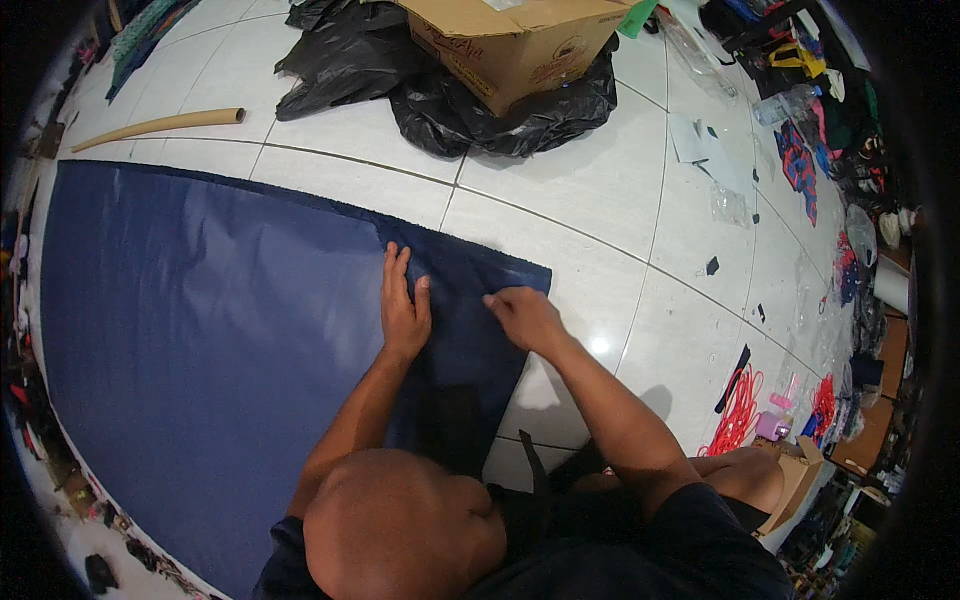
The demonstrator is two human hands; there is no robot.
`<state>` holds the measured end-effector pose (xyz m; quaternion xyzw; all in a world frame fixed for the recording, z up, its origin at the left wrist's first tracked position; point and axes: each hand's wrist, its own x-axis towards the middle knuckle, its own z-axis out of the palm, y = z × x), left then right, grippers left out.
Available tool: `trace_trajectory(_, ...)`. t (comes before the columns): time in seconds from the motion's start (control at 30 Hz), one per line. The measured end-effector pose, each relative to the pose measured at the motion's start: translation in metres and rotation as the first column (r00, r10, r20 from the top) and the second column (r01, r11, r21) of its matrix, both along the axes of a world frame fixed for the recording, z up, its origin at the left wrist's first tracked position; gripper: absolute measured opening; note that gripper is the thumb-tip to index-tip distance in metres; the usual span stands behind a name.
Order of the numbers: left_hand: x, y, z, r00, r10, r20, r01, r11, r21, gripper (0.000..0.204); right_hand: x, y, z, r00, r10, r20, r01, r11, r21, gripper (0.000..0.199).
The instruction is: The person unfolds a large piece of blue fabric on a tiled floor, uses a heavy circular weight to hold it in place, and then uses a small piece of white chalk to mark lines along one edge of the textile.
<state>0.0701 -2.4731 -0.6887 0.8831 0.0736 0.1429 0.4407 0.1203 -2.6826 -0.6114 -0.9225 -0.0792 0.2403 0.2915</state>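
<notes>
A large dark blue sheet of material (230, 330) is spread over the floor, its main part smooth and slightly shiny. Toward its right end runs a darker blue strip (450, 350); whether this is a fold or a separate layer I cannot tell. My left hand (405, 312) lies along the border between the two shades, fingers stretched out and resting on the material. On the darker strip, near the sheet's right edge, my right hand (527, 317) is closed with its fingers curled and the tips pointing left. What is between those fingertips is hidden.
Black plastic bags (430, 110) lie around a cardboard box (510, 60) at the far side. A tan tube (185, 122) lies beyond the sheet. Red cord (737, 415) and small dark scraps are on the tiles at right. My bent knee (400, 510) is close to the sheet.
</notes>
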Motion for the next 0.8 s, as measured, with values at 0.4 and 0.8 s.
trace_trajectory(0.4, 0.002, -0.001, 0.003, 0.999, 0.023, 0.046, -0.02, 0.998, -0.056, 0.055, -0.051, 0.031, 0.002, 0.875, 0.304, 0.377, -0.286, 0.953, -0.105, 0.035)
trace_trajectory(0.8, -0.008, -0.002, 0.024, 0.998, 0.063, -0.004, -0.063, 0.998, -0.028, 0.081, 0.016, -0.016, -0.002, 0.99, -0.045, -0.131, 0.061, 0.99, 0.125, 0.025)
